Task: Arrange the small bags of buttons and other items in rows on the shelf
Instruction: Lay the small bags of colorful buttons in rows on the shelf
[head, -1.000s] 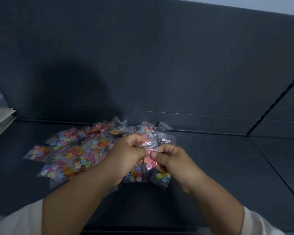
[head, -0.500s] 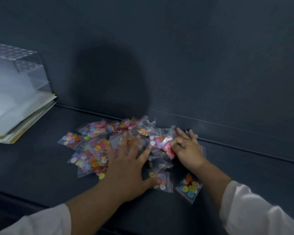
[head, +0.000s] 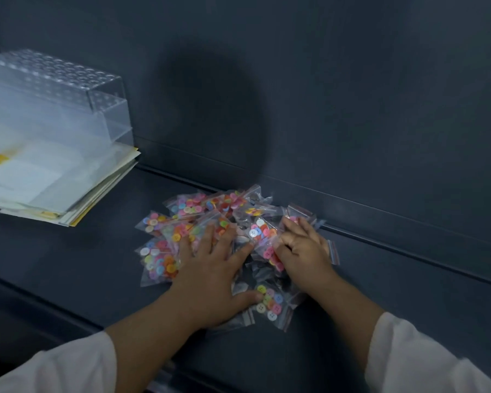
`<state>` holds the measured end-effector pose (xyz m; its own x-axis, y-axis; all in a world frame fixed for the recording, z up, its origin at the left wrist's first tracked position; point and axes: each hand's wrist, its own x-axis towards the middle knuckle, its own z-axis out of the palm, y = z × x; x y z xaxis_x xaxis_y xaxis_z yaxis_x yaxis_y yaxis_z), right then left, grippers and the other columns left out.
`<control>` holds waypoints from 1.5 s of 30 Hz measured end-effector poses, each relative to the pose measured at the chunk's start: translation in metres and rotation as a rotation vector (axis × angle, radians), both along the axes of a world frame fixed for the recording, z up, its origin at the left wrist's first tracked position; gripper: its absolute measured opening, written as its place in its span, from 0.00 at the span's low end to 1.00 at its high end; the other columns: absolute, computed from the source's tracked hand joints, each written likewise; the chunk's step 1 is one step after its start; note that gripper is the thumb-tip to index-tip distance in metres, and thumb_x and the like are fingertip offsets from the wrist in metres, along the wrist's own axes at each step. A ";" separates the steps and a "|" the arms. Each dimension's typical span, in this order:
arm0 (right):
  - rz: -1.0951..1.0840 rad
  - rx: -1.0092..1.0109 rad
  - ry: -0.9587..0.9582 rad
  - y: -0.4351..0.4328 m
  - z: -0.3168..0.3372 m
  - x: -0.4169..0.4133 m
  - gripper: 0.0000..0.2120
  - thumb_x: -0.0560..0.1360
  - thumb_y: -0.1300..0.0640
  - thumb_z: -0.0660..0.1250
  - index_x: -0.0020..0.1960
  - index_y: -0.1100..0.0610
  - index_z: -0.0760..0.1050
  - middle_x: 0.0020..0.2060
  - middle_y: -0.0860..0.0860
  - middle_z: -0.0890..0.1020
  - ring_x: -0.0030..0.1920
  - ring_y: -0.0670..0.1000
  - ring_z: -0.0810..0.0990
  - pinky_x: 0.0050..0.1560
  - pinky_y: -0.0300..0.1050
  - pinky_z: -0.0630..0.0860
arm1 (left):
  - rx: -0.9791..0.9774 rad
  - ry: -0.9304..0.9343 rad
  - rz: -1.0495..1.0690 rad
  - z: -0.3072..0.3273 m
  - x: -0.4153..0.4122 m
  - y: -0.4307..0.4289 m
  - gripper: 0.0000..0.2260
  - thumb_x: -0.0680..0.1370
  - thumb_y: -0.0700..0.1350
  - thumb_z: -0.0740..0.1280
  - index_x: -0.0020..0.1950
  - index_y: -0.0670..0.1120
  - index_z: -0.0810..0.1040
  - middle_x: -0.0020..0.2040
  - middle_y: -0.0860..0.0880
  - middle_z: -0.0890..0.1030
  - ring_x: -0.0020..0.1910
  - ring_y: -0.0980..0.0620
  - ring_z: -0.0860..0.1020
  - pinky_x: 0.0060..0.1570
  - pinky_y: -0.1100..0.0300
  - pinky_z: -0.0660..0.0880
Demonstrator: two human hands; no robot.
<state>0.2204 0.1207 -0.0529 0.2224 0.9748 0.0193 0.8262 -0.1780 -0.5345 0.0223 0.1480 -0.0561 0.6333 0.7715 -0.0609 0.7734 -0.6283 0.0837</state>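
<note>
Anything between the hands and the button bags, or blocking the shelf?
Nothing visible does. The left hand and right hand touch the pile of clear bags of coloured buttons directly; the stack of papers under a clear plastic box stands apart, leftward on the dark shelf.

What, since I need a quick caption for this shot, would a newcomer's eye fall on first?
The jumbled pile of small clear bags of bright buttons, in the middle of the dark shelf, stands out first. The left hand presses flat on it with fingers spread, and the right hand rests on its right side. At far left, a clear plastic rack sits on a stack of papers.
</note>
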 end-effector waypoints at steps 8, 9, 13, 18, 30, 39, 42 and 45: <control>0.058 0.008 -0.030 0.025 -0.004 -0.045 0.09 0.78 0.51 0.60 0.47 0.48 0.79 0.74 0.43 0.62 0.76 0.47 0.46 0.70 0.48 0.43 | 0.008 -0.013 0.020 0.002 -0.044 0.024 0.40 0.68 0.76 0.47 0.75 0.63 0.40 0.77 0.52 0.36 0.74 0.43 0.33 0.69 0.34 0.39; 0.067 0.007 -0.016 0.029 -0.004 -0.049 0.08 0.78 0.51 0.60 0.44 0.47 0.77 0.74 0.43 0.62 0.76 0.48 0.47 0.71 0.48 0.43 | 0.004 -0.010 0.023 0.003 -0.048 0.027 0.39 0.68 0.76 0.47 0.75 0.63 0.40 0.77 0.52 0.36 0.74 0.43 0.33 0.69 0.34 0.39; 0.053 0.094 0.230 0.037 0.000 -0.055 0.11 0.77 0.55 0.63 0.36 0.48 0.75 0.71 0.49 0.67 0.75 0.50 0.55 0.74 0.52 0.50 | 0.049 -0.044 0.034 0.007 -0.060 0.033 0.38 0.69 0.76 0.45 0.75 0.63 0.41 0.78 0.49 0.42 0.75 0.44 0.35 0.68 0.37 0.35; -0.034 0.243 0.426 -0.006 0.029 -0.036 0.12 0.76 0.57 0.63 0.34 0.53 0.75 0.61 0.47 0.75 0.68 0.44 0.66 0.70 0.38 0.59 | 0.115 -0.224 -0.108 0.022 -0.035 0.022 0.39 0.72 0.74 0.41 0.77 0.53 0.52 0.78 0.46 0.49 0.76 0.45 0.38 0.71 0.39 0.40; -0.505 0.294 0.514 -0.129 -0.004 0.002 0.10 0.78 0.60 0.62 0.40 0.53 0.77 0.43 0.50 0.80 0.45 0.46 0.78 0.49 0.39 0.72 | 0.023 -0.111 -0.331 -0.003 0.021 0.002 0.43 0.66 0.75 0.34 0.77 0.56 0.50 0.78 0.52 0.46 0.76 0.50 0.40 0.69 0.48 0.33; -0.381 0.280 0.694 -0.060 -0.001 -0.044 0.13 0.78 0.58 0.62 0.35 0.56 0.76 0.38 0.53 0.81 0.39 0.48 0.78 0.45 0.45 0.76 | -0.003 -0.073 -0.293 0.001 -0.006 0.016 0.41 0.70 0.74 0.35 0.75 0.54 0.60 0.77 0.50 0.58 0.76 0.49 0.52 0.71 0.48 0.42; -0.419 0.248 0.892 -0.046 0.014 -0.046 0.14 0.79 0.60 0.61 0.35 0.55 0.75 0.31 0.52 0.80 0.30 0.46 0.74 0.33 0.40 0.73 | 0.005 -0.023 -0.270 0.005 -0.016 0.017 0.41 0.68 0.73 0.35 0.77 0.55 0.50 0.78 0.51 0.49 0.77 0.51 0.44 0.73 0.48 0.39; -0.537 0.253 0.962 -0.040 0.026 -0.026 0.11 0.78 0.61 0.63 0.37 0.57 0.75 0.29 0.51 0.80 0.32 0.50 0.74 0.33 0.41 0.73 | -0.040 -0.090 -0.231 0.013 -0.016 0.012 0.42 0.68 0.74 0.39 0.77 0.54 0.46 0.78 0.52 0.48 0.76 0.52 0.42 0.72 0.50 0.36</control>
<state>0.1940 0.0808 -0.0267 0.6401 0.7410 -0.2029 -0.0986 -0.1827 -0.9782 0.0065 0.1604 -0.0436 0.7966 0.6041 -0.0240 0.5983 -0.7820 0.1746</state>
